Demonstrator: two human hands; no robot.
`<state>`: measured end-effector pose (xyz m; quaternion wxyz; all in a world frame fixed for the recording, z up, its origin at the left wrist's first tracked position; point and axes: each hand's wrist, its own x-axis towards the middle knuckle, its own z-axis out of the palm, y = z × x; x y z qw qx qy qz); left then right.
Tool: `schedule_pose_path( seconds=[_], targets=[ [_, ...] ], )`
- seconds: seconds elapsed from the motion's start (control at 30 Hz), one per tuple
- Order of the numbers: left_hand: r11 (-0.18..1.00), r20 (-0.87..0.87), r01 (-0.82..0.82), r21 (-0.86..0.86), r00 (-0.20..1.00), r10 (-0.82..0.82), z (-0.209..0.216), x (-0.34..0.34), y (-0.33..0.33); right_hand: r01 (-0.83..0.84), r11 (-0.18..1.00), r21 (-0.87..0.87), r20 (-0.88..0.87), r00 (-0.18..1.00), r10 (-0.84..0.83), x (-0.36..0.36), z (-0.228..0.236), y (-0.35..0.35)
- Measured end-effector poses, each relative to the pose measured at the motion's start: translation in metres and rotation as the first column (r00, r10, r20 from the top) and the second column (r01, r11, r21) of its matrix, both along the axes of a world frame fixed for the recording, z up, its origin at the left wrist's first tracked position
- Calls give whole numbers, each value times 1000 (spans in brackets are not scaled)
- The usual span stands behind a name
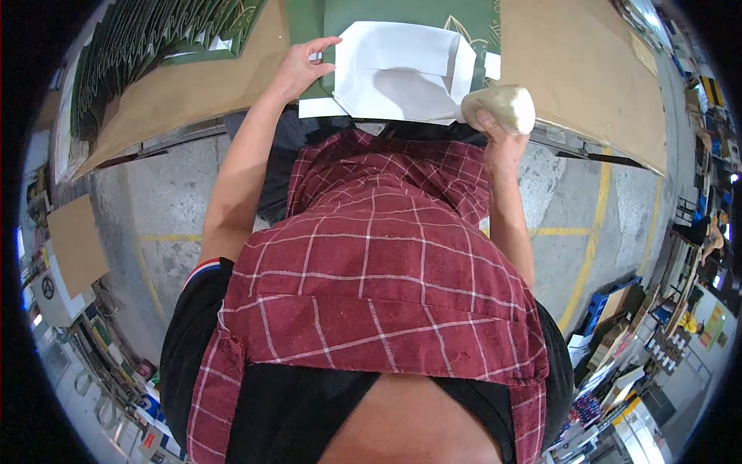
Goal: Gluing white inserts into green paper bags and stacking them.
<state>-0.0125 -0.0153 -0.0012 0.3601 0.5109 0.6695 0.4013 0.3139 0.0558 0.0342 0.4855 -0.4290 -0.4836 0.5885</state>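
A green paper bag point(305, 22) with gold line patterns lies flat at the table's front edge. Its white inner side point(394, 46) is folded open into a many-sided shape, with creases and a shadow across it. My left hand point(300, 69) rests at the left edge of this white part, thumb and fingers apart. In my right hand point(502, 127) is a whitish bottle point(495, 104), held tilted at the white part's lower right corner. Its narrow end points toward the paper, and its broad end faces right.
A fanned stack of green folded bags point(154, 46) stands on the left of the brown tabletop point(572, 62). Yellow lines point(591, 232) mark the grey floor. A brown board point(77, 243) leans at the far left, and shelves with clutter line the right.
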Motion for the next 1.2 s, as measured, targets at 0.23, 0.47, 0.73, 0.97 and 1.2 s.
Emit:
schedule_pose_path(
  seconds=[0.23,0.47,0.73,0.97,1.2],
  targets=[
    [999,6,-6,31,1000,6,3,1,-1,64,998,-12,-77,995,-65,14,0,2],
    [1000,5,25,-2,1000,-25,4,-1,1,126,991,-42,-111,985,-130,32,2,12],
    [999,-25,-19,26,999,20,3,3,1,203,979,-28,-130,970,-205,38,-5,31],
    [999,-21,3,34,1000,-2,4,2,1,162,986,-28,-107,981,-164,31,-3,18],
    [1000,-39,-15,16,999,16,5,3,1,154,985,-82,-85,983,-161,26,-8,1]
  ],
)
